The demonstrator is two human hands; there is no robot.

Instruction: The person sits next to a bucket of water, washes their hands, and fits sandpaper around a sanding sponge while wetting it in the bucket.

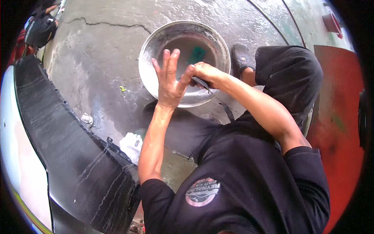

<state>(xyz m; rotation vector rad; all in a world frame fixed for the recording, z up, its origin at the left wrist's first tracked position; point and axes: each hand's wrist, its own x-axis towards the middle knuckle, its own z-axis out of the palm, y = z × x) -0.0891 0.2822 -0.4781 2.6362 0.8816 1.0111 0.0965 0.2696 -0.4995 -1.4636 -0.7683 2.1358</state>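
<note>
My left hand (170, 84) is raised over the near left side of a round metal basin (146, 64), its fingers spread apart. Its thumb-side finger meets the fingertips of my right hand (207, 74), or nearly so; I cannot tell if they touch. My right hand is closed around a thin, dark grey sheet (201, 83) that looks like folded sandpaper, its edge sticking out below the fingers. Cloudy water (179, 48) lies in the basin, with a green object (196, 55) in it.
A large black car body panel (74, 144) with whitish streaks runs along the left. A white cloth (131, 147) lies beside it on the wet, cracked concrete floor (113, 50). Another person (40, 29) is at the far upper left. A red surface (335, 128) stands at right.
</note>
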